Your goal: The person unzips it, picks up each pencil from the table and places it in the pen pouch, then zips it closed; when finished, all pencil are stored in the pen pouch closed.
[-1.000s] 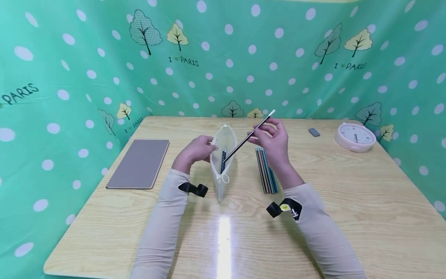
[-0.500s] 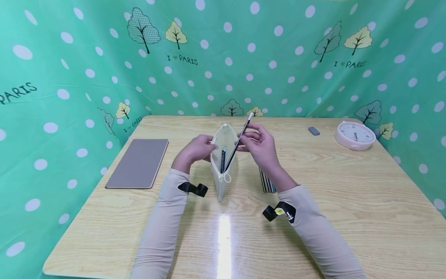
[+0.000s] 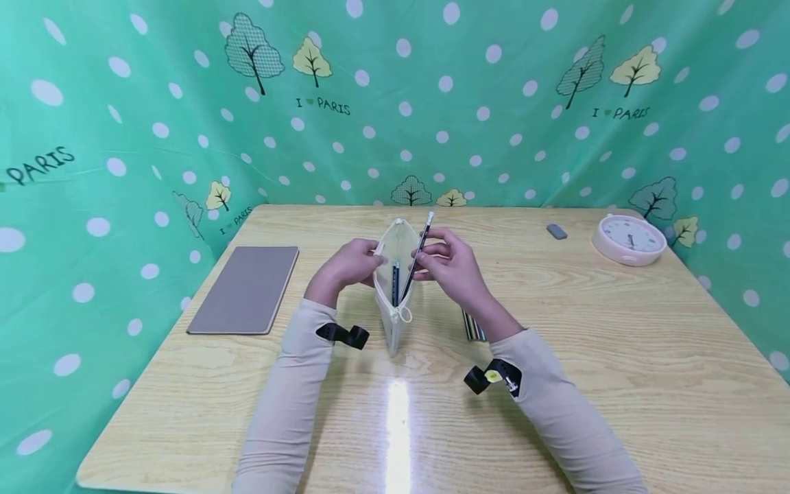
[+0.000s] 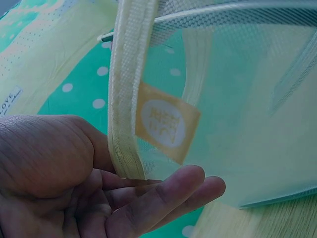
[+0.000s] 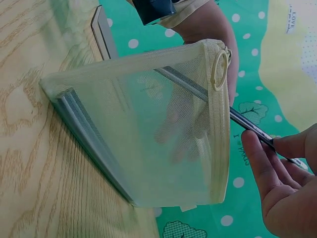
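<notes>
In the head view my left hand (image 3: 345,266) pinches the rim of a pale mesh zip pouch (image 3: 389,329), which stands with its mouth open. An orange label (image 4: 166,121) hangs near that edge in the left wrist view. My right hand (image 3: 453,267) holds a dark pencil (image 3: 424,237) with a white end by its upper part, between thumb and fingertips. The pencil's lower part is inside the pouch, slanting, visible through the mesh in the right wrist view. Other dark pencils (image 5: 94,144) lie along the pouch's bottom.
A row of several pencils (image 3: 474,326) lies on the table, partly hidden under my right wrist. A grey notebook (image 3: 243,288) is at the left. Toward the back right are a small grey eraser-like block (image 3: 557,232) and a round pink clock (image 3: 629,239).
My right hand has moved left and slightly down, tipping the pencil steeper and lowering it further into the pouch. The left hand stays at the rim.
</notes>
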{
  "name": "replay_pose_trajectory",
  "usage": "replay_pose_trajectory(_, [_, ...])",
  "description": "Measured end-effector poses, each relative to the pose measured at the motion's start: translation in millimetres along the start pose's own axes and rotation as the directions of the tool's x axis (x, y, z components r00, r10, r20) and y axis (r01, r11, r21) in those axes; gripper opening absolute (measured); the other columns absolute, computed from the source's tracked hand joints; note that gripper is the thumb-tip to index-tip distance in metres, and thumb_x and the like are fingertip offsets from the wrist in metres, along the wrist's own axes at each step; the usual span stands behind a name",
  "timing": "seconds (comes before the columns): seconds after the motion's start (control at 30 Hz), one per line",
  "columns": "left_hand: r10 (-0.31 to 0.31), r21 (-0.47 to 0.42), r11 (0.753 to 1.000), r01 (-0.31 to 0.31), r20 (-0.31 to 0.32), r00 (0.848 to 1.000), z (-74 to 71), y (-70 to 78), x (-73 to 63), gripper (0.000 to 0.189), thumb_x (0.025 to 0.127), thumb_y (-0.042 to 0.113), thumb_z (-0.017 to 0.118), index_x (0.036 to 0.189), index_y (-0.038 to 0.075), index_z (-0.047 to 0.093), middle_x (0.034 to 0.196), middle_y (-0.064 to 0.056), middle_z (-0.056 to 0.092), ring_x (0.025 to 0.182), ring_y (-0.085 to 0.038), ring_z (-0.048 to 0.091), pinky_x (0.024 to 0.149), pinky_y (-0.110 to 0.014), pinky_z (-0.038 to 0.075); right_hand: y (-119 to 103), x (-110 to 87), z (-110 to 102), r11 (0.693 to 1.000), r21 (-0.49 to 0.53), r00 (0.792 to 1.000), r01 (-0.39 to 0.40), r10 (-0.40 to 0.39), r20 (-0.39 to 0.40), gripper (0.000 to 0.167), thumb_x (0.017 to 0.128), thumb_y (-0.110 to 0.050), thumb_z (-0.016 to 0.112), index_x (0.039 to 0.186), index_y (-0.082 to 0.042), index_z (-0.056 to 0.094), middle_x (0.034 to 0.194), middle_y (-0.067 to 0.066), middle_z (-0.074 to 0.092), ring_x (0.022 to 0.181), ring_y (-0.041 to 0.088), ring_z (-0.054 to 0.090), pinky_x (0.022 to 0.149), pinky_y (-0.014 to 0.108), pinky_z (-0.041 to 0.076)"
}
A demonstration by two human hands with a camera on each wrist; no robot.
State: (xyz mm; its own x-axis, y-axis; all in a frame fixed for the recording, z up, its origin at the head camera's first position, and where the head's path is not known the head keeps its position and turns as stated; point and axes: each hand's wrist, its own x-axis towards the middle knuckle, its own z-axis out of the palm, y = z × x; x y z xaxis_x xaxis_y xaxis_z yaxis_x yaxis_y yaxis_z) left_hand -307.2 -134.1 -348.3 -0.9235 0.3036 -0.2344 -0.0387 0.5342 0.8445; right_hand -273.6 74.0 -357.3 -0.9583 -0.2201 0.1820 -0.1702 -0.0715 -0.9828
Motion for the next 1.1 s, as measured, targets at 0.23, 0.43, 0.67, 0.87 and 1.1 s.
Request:
replay_pose_trajectory(0.23, [0.005, 0.012, 1.0, -0.005, 0.002, 1.0, -0.7, 1.4, 0.4, 0.044, 0.108, 0.01, 0.049, 0.147, -0.009, 0.047, 0.126, -0.031, 0.067, 0.094, -0.037, 0.076, 0.088, -0.041, 0.064, 2.0, 1.6, 0.9, 0.999, -0.021, 1.0, -0.027, 0.027, -0.012, 0.038, 0.1, 0.01, 0.058, 0.137, 0.009, 0.049, 0.101, 0.017, 0.069, 0.08, 0.018, 0.074, 0.076, 0.035, 0.066])
replay_pose_trajectory(0.43, [0.011, 0.009, 1.0, -0.011, 0.013, 1.0, -1.4, 0.4, -0.1, 0.045, 0.108, 0.01, 0.048, 0.148, -0.009, 0.045, 0.129, -0.031, 0.065, 0.095, -0.037, 0.076, 0.089, -0.042, 0.063, 1.7, 2.0, 0.6, 0.996, -0.052, 0.997, -0.07, 0.068, -0.028, 0.04, 0.1, 0.009, 0.059, 0.138, 0.009, 0.048, 0.107, 0.023, 0.069, 0.078, 0.013, 0.072, 0.075, 0.033, 0.066])
replay_pose_trajectory(0.67, [0.023, -0.016, 1.0, -0.022, 0.024, 0.999, 3.3, 0.7, -1.2, 0.044, 0.109, 0.009, 0.048, 0.148, -0.01, 0.046, 0.13, -0.033, 0.064, 0.098, -0.039, 0.075, 0.088, -0.041, 0.064, 3.5, 0.2, -0.7, 0.991, -0.107, 0.996, -0.082, 0.079, -0.035, 0.044, 0.099, 0.007, 0.062, 0.14, 0.01, 0.048, 0.116, 0.036, 0.064, 0.077, 0.013, 0.071, 0.073, 0.03, 0.066])
replay_pose_trajectory(0.87, [0.033, -0.012, 0.999, -0.033, 0.033, 0.999, 5.0, -2.1, -1.5, 0.042, 0.108, 0.009, 0.049, 0.146, -0.01, 0.048, 0.126, -0.031, 0.067, 0.094, -0.036, 0.076, 0.089, -0.042, 0.063, 4.1, -3.8, 1.3, 0.987, -0.149, 0.998, -0.061, 0.058, -0.024, 0.046, 0.1, 0.005, 0.061, 0.145, 0.007, 0.049, 0.117, 0.033, 0.067, 0.078, 0.014, 0.073, 0.075, 0.031, 0.066])
replay_pose_trajectory(1.1, [0.043, -0.017, 0.999, -0.042, 0.041, 0.998, 4.1, 2.0, -0.3, 0.042, 0.108, 0.008, 0.049, 0.145, -0.011, 0.049, 0.129, -0.033, 0.065, 0.095, -0.036, 0.076, 0.09, -0.043, 0.063, 0.3, -3.4, -1.0, 0.983, -0.183, 0.999, -0.033, 0.034, 0.002, 0.044, 0.102, -0.001, 0.06, 0.145, 0.003, 0.052, 0.118, 0.031, 0.069, 0.089, 0.03, 0.076, 0.076, 0.033, 0.066])
